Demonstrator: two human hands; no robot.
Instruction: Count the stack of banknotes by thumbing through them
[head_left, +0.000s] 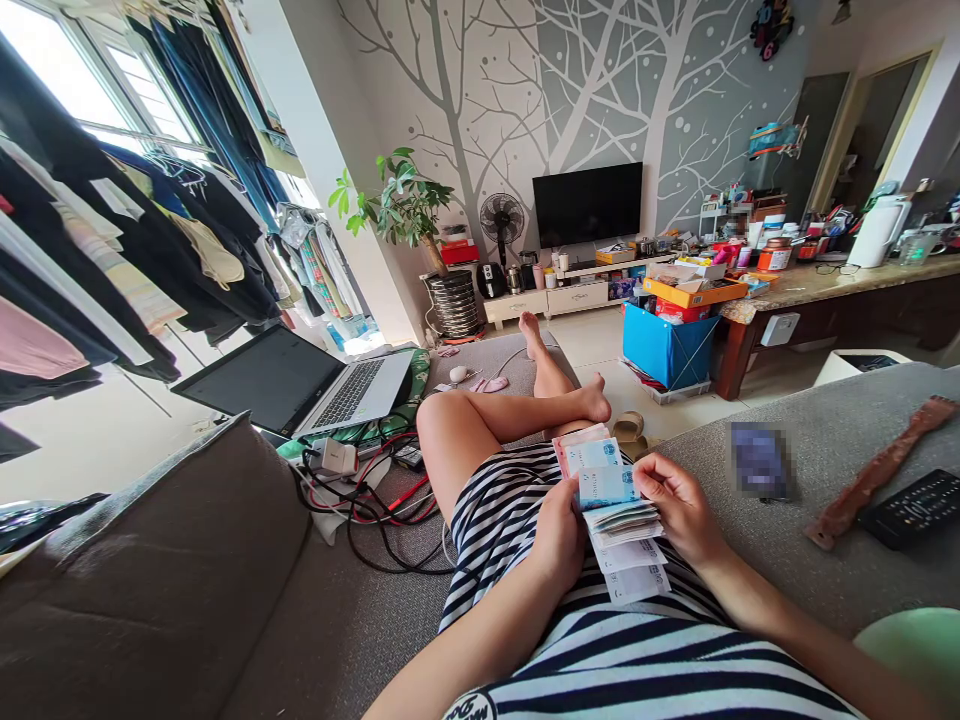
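A stack of banknotes [626, 528] lies between my two hands, above the striped cloth on my lap. My left hand [559, 535] is closed on the left edge of the stack, thumb on top. With thumb and fingers together, my right hand [679, 505] pinches the right end of the blue banknote [606, 486] on top. Beyond it, a reddish banknote [570, 452] and another blue one fan out over my lap. Pale purple banknotes [634, 578] hang out from the near side of the stack.
On the sofa to my left are an open laptop [352, 395], tangled cables [375, 510] and a white charger [335, 457]. To my right lie a remote control [919, 508], a brown stick-like object [877, 475] and a blurred blue item [759, 460]. A blue box [667, 345] stands ahead.
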